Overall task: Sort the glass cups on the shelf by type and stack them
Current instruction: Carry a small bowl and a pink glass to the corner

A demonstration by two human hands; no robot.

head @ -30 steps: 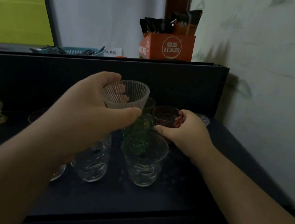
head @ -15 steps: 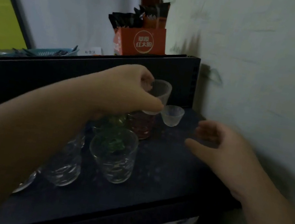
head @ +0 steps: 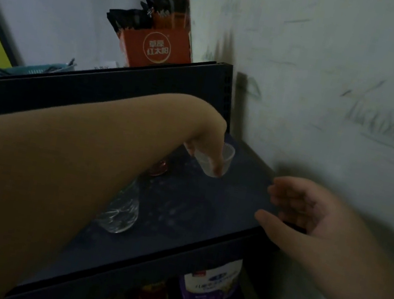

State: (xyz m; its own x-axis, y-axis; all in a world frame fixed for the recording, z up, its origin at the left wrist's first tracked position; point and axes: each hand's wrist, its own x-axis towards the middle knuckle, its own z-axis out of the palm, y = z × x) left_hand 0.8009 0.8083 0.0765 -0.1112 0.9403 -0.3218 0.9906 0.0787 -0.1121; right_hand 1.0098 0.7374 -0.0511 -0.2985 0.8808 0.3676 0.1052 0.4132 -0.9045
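The left hand (head: 206,141) grips a small clear cup (head: 214,161) at the shelf's (head: 207,204) back right corner, fingers inside it. The right hand (head: 309,222) hovers nearby, fingers relaxed, holding nothing. A clear glass (head: 121,212) stands nearer the front.

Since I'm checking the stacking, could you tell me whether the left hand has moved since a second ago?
Yes. The left hand has carried its small clear cup right, toward the wall.

Forearm (head: 41,174) apparently hides other glass cups (head: 119,212).
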